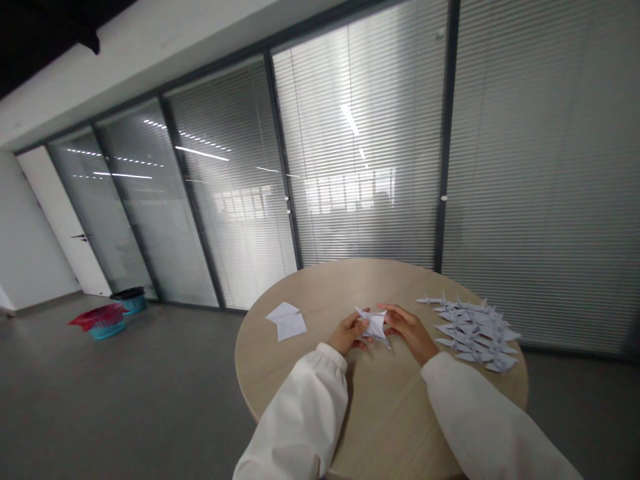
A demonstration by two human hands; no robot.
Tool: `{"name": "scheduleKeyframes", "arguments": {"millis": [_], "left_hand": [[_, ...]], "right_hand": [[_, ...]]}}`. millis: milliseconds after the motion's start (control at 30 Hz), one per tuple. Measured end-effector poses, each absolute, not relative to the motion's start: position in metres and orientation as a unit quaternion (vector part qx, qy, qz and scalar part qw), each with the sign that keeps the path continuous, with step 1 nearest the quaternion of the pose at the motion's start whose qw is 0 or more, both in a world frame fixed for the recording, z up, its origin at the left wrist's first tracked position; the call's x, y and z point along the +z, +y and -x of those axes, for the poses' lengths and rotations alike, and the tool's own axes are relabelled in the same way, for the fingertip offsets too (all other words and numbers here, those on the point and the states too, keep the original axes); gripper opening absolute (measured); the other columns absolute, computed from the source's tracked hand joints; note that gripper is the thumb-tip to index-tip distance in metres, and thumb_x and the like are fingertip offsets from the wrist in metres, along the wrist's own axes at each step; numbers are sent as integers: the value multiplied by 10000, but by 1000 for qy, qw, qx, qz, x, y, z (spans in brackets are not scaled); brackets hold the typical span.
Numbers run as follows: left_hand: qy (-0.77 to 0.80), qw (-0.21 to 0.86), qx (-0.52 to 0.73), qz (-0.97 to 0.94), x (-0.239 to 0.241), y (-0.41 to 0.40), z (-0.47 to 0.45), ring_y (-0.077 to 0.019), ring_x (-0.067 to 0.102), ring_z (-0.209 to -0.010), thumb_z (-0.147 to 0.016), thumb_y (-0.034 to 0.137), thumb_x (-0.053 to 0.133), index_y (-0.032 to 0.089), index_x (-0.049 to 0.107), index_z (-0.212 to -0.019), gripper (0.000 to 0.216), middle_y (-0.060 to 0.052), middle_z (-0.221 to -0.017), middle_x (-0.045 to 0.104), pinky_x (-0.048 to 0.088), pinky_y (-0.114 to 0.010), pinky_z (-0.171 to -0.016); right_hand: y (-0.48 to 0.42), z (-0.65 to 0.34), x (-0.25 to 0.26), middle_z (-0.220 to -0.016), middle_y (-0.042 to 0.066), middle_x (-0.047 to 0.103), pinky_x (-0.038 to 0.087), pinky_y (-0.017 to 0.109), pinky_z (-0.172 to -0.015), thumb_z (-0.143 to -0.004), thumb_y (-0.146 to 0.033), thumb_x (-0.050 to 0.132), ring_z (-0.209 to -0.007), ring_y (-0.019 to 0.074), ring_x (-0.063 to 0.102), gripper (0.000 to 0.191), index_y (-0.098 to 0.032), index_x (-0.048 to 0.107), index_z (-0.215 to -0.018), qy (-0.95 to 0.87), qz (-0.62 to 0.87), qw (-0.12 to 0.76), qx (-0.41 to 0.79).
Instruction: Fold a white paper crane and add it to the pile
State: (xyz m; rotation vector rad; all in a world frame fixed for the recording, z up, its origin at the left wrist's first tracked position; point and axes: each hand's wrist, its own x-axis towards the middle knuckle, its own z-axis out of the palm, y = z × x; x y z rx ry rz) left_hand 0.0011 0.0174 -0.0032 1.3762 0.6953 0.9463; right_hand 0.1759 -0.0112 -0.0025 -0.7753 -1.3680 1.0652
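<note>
A folded white paper piece [374, 325] with pointed corners and some printed marks is held just above the table between my hands. My left hand [350, 332] grips its left side, thumb on top and fingers beneath. At its right edge is my right hand [406, 327], fingers bent around the corner with the index finger stretched along the top. To the right lies a group of several folded paper cranes [475, 333], set close together in rows. On the left side rests a creased sheet of white paper [287, 322], partly unfolded.
The round wooden table [390, 407] stands close to a glass partition with blinds [365, 147]. On the floor at left are a blue basket with a red bag [103, 323] and another with a black bag [131, 300], near a white door [65, 220].
</note>
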Motion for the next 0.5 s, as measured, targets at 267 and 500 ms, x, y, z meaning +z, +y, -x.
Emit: {"name": "scheduleKeyframes", "arguments": {"millis": [267,500], "left_hand": [[303,594,441,-601,0,17,-2,-64,454,-461,-643,508,599,129,567,-1038,549,-19,-652,537,300,-163,-362],[301,557,490,-599,0,20,-3,-40,343,-406,-656,559,547,94,610,-905,531,29,-522,441,234,-169,-364]], "right_hand": [[-13,-175,0,-923,60,623,487,279,-641,-663,-483,600,-833,210,577,435,-174,590,-967,-636,349,540,427],[-14,-174,1,-874,72,642,492,303,-671,-616,-438,666,-814,217,585,462,-156,607,-977,-626,345,546,437]]}}
